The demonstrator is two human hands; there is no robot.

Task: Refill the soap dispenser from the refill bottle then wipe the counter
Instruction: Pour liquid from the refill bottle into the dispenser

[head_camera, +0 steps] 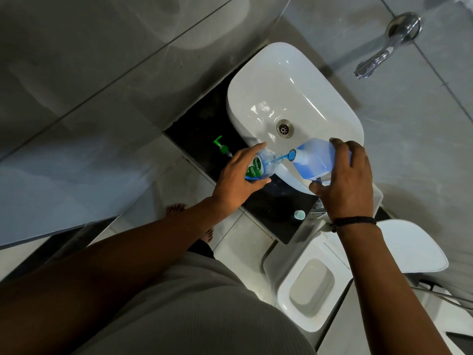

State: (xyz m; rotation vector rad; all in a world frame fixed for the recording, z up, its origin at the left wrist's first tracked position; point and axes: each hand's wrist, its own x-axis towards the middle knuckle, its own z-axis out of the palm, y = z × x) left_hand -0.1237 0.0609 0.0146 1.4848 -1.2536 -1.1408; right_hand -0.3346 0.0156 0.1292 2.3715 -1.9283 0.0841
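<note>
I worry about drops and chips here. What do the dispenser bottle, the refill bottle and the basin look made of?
Dispenser bottle: clear glossy plastic, by the blue liquid visible through it.
Refill bottle: translucent, matte-looking plastic; its blue shows cloudy.
Basin: white glazed ceramic, probably, given its sharp highlights.

Both my bare arms reach forward, my left hand [236,179] curled round the soap dispenser [258,166], my right hand [345,180], a dark band at its wrist, gripping the tilted refill bottle [317,160].

Grey ribbed top [204,311], black wristband [354,221], bare feet [176,209]
</note>
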